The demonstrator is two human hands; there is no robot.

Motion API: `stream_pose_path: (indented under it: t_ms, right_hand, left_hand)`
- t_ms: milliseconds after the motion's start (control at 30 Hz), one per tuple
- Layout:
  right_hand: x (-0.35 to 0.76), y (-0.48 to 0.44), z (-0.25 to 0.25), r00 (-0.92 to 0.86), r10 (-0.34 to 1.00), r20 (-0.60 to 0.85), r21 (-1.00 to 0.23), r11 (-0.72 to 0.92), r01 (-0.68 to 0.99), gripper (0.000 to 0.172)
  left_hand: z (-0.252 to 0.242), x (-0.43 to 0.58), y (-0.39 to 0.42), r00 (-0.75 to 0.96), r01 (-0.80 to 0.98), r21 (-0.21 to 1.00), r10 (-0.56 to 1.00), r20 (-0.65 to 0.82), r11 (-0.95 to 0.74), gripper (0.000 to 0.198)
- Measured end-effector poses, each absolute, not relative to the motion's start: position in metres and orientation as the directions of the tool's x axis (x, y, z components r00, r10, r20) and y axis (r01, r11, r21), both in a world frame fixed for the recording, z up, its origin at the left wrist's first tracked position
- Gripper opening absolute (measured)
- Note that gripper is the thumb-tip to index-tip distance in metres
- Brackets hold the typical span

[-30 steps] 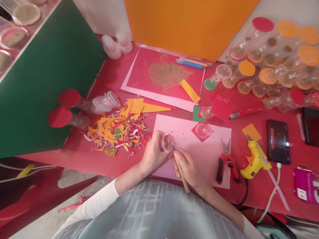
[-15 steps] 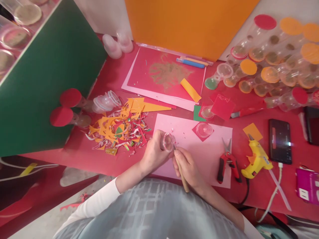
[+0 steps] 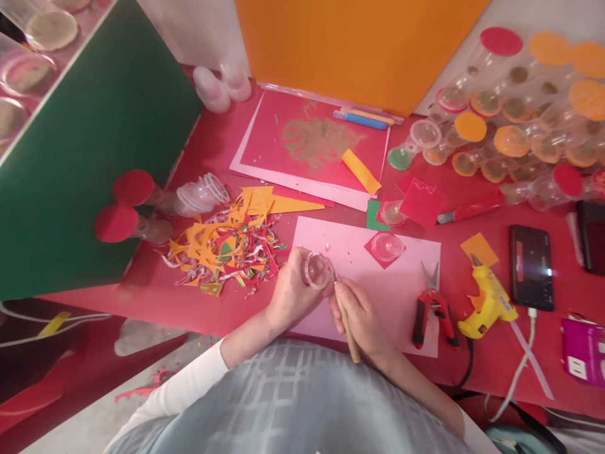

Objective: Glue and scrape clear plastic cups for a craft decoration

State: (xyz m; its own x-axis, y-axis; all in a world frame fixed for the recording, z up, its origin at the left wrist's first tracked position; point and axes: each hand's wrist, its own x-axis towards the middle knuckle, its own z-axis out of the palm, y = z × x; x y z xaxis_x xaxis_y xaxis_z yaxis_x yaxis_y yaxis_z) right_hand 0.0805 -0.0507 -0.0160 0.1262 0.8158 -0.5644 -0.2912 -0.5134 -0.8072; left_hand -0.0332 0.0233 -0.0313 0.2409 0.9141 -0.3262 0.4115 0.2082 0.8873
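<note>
My left hand [image 3: 292,291] is closed around a small clear plastic cup [image 3: 317,270], holding it tilted over a pink sheet of paper [image 3: 378,296]. My right hand [image 3: 360,318] grips a wooden-handled tool [image 3: 348,331] like a pen, its tip touching the cup's rim. Another clear cup sits on a red paper square [image 3: 386,247] on the same pink sheet, just beyond my hands.
Red-handled scissors [image 3: 429,306], a yellow glue gun [image 3: 486,304] and a phone [image 3: 530,266] lie to the right. A heap of paper scraps [image 3: 227,243] lies to the left. Rows of capped plastic cups [image 3: 520,120] fill the far right. Green [image 3: 85,145] and orange boards [image 3: 354,44] stand behind.
Both hands stay in place; the right hand and tool have shifted slightly right along the cup's rim. Nothing else moved.
</note>
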Motion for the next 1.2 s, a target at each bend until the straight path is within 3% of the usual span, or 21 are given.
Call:
stream_pose_path:
  t_ms: [133,433,1200]
  right_hand:
    - [0.0818,-0.0544,-0.0169,0.092,0.816,-0.571,-0.799,-0.526,-0.292,0.039]
    - [0.0829,-0.0515,-0.0151,0.047,0.812,-0.581,-0.796,-0.556,-0.239,0.038]
    - [0.0780,-0.0494,-0.0159,0.112,0.805,-0.582,-0.807,-0.554,-0.206,0.042]
  left_hand:
    - [-0.0334,-0.0326,0.0242,0.203,0.407,0.889,0.929,-0.310,0.208,0.028]
    - [-0.0317,-0.0337,0.0234,0.284,0.389,0.916,0.933,-0.223,0.100,0.025]
    - [-0.0330,-0.0353,0.0253,0.356,0.412,0.908,0.904,-0.238,0.077,0.020]
